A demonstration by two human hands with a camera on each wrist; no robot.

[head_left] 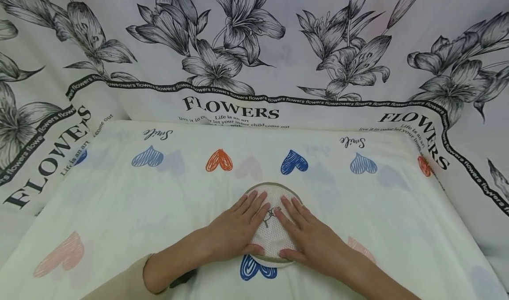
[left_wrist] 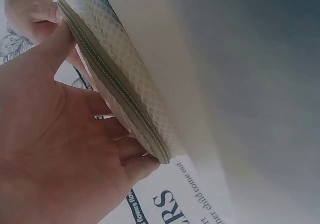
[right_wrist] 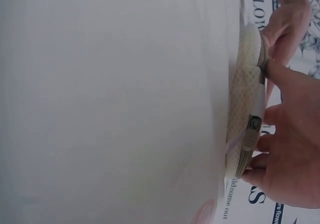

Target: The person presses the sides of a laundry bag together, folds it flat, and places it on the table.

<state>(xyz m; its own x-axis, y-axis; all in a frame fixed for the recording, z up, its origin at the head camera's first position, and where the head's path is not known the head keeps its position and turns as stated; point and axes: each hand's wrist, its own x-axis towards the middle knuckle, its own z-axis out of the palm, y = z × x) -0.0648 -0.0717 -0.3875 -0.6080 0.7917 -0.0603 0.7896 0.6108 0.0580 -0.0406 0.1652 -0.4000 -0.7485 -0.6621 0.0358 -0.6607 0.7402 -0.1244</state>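
A round, cream mesh laundry bag (head_left: 272, 238) with a khaki rim lies on the cloth, a small dark line drawing on its top. My left hand (head_left: 236, 225) rests on its left side, fingers straight and pointing away. On the right side my right hand (head_left: 314, 236) lies likewise, fingers extended and thumb near the front rim. A khaki zipper (left_wrist: 112, 73) runs round the bag's edge in the left wrist view. The zipper pull (right_wrist: 249, 140) and a white tag (right_wrist: 259, 97) show in the right wrist view. Both hands hide parts of the bag's top.
A white cloth with printed hearts (head_left: 159, 216) covers the surface under the bag. Behind it hangs a white curtain (head_left: 290, 66) printed with black lilies and lettering. A small dark object (head_left: 184, 278) shows partly behind the left forearm.
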